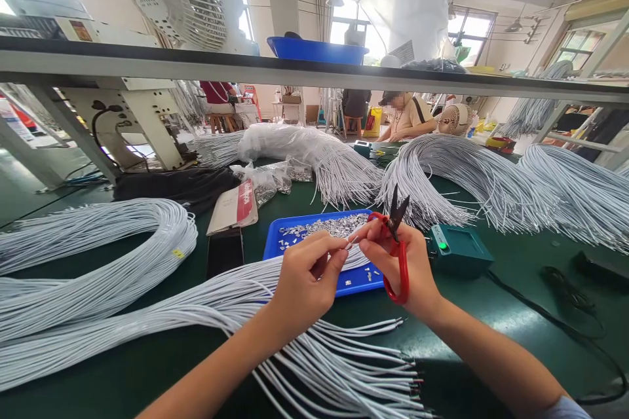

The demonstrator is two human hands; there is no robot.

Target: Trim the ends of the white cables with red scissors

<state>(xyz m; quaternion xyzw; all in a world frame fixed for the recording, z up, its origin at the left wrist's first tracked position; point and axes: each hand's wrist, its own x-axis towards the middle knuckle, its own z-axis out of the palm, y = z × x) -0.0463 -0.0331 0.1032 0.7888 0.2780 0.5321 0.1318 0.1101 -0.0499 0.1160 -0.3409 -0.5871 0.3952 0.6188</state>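
Note:
Above a blue tray of small metal pieces, my left hand pinches the end of a thin white cable. My right hand meets it there, thumb and forefinger closed near the cable tip. Red-handled scissors hang on the right hand, with their dark blades parted and pointing up. A long bundle of white cables runs from the left under my left hand, its loose ends fanned out below the tray. What lies exactly between the fingertips is too small to make out.
A green device with a lit light stands right of the tray, its black cord running right. Coiled cable bundles lie left and at the back. A phone and booklet are behind my left arm. A shelf crosses above; a person sits beyond.

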